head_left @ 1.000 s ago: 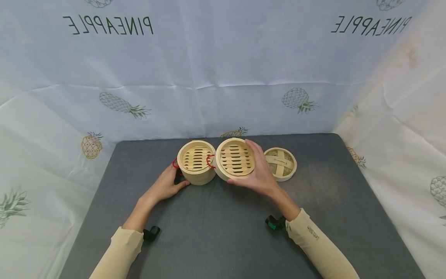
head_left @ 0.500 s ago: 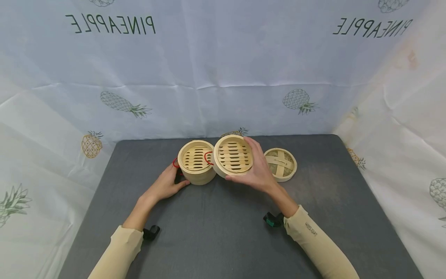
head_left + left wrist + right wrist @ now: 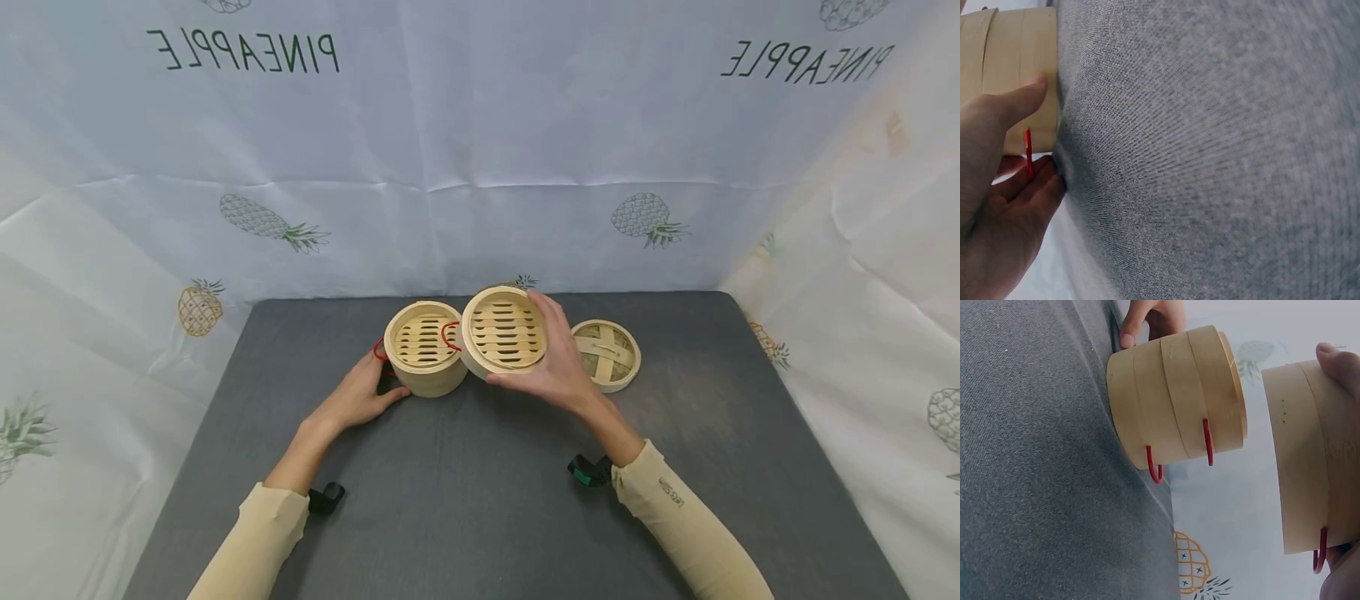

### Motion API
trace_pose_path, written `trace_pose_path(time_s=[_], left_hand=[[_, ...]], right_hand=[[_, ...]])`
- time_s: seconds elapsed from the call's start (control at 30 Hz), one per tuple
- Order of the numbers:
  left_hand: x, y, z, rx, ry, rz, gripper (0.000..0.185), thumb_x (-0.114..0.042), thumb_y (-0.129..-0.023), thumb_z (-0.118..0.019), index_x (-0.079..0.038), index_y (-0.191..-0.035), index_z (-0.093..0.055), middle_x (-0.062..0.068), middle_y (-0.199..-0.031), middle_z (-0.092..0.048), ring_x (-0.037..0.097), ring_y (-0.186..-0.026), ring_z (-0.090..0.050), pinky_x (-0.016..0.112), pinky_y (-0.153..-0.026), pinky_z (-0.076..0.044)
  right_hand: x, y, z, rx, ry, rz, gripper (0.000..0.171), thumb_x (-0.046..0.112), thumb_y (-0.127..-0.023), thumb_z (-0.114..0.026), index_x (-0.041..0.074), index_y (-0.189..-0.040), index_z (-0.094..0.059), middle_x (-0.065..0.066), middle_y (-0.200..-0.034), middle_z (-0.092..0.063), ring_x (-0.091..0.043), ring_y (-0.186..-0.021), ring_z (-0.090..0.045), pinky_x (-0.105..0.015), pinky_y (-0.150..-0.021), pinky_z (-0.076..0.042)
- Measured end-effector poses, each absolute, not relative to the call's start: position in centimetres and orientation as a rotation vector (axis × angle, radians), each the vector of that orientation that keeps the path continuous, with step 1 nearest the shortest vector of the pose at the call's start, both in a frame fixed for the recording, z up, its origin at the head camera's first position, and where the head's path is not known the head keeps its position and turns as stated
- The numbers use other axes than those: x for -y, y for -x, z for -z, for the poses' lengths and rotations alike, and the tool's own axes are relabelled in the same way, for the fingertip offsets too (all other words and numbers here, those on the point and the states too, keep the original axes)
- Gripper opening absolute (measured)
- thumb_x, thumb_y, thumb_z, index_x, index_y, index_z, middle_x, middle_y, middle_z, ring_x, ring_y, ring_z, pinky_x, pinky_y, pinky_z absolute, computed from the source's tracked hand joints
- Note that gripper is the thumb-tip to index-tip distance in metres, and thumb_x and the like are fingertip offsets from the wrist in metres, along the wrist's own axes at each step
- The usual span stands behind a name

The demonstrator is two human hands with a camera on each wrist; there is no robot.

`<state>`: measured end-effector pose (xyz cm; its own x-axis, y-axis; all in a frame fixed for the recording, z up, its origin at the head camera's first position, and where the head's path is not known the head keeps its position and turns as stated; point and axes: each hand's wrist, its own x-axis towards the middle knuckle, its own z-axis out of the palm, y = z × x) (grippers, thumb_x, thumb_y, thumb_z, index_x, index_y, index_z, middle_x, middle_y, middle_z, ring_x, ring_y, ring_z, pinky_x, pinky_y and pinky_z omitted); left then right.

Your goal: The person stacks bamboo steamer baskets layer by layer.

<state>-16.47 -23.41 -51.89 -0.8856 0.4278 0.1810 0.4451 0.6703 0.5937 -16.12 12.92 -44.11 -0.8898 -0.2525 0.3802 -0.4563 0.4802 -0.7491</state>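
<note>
A bamboo steamer basket (image 3: 424, 350) with red wire handles stands on the grey table (image 3: 480, 500). My left hand (image 3: 372, 388) grips its left side, thumb on the wall (image 3: 1022, 75) and fingers behind a red handle (image 3: 1027, 156). My right hand (image 3: 551, 362) holds a second steamer tier (image 3: 504, 332) in the air, just right of the standing basket and a little above its rim. In the right wrist view the held tier (image 3: 1310, 456) hangs apart from the standing basket (image 3: 1175, 394).
A woven bamboo lid (image 3: 607, 354) lies upside down on the table, to the right of my right hand. A white pineapple-print sheet (image 3: 480, 167) hangs behind and along both sides of the table.
My right hand has raised the tier slightly and brought it left, closer to the standing basket. The left hand and its basket have stayed put.
</note>
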Motion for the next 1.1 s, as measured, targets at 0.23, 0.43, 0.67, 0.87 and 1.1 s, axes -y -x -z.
trace_pose_path(time_s=[0.23, 0.43, 0.67, 0.87, 1.1], left_hand=[[23.1, 16.0, 51.0, 2.881, 0.704, 0.966, 0.084, -0.019, -0.096, -0.085, -0.004, -0.163, -0.038, 0.025, -0.148, -0.058, 0.043, -0.132, -0.062, 0.065, -0.106, -0.052], [23.0, 15.9, 50.9, 2.876, 0.704, 0.976, 0.082, -0.019, -0.095, -0.086, -0.003, -0.161, -0.040, 0.026, -0.146, -0.059, 0.043, -0.130, -0.063, 0.064, -0.104, -0.053], [22.8, 16.1, 50.8, 2.947, 0.659, 0.977, 0.082, -0.020, -0.097, -0.084, -0.005, -0.163, -0.038, 0.024, -0.154, -0.056, 0.042, -0.140, -0.059, 0.062, -0.114, -0.050], [22.7, 16.1, 50.7, 2.953, 0.649, 0.983, 0.084, -0.021, -0.097, -0.084, -0.006, -0.165, -0.036, 0.024, -0.157, -0.053, 0.043, -0.143, -0.057, 0.063, -0.117, -0.048], [22.7, 16.1, 50.9, 2.956, 0.643, 0.979, 0.085, -0.021, -0.098, -0.084, -0.005, -0.165, -0.035, 0.025, -0.158, -0.053, 0.043, -0.144, -0.056, 0.062, -0.117, -0.048]], right_hand=[[-12.4, 16.3, 43.9, 2.514, -0.605, -1.352, 0.135, 0.033, -0.062, -0.108, 0.020, -0.172, -0.030, -0.016, -0.172, -0.035, -0.038, -0.156, -0.041, -0.068, -0.121, -0.041], [-11.9, 16.5, 43.7, 2.513, -0.621, -1.359, 0.133, 0.032, -0.064, -0.107, 0.016, -0.171, -0.030, -0.018, -0.172, -0.034, -0.039, -0.159, -0.038, -0.068, -0.122, -0.040], [-11.5, 16.8, 43.7, 2.504, -0.653, -1.363, 0.133, 0.032, -0.064, -0.107, 0.013, -0.170, -0.030, -0.018, -0.172, -0.034, -0.039, -0.159, -0.038, -0.069, -0.122, -0.040], [-11.2, 16.8, 43.6, 2.515, -0.645, -1.386, 0.132, 0.033, -0.065, -0.106, 0.013, -0.171, -0.030, -0.017, -0.173, -0.032, -0.039, -0.160, -0.036, -0.069, -0.123, -0.038], [-10.9, 16.9, 43.4, 2.509, -0.647, -1.385, 0.133, 0.033, -0.065, -0.107, 0.011, -0.171, -0.029, -0.017, -0.173, -0.032, -0.039, -0.161, -0.035, -0.069, -0.124, -0.038]])
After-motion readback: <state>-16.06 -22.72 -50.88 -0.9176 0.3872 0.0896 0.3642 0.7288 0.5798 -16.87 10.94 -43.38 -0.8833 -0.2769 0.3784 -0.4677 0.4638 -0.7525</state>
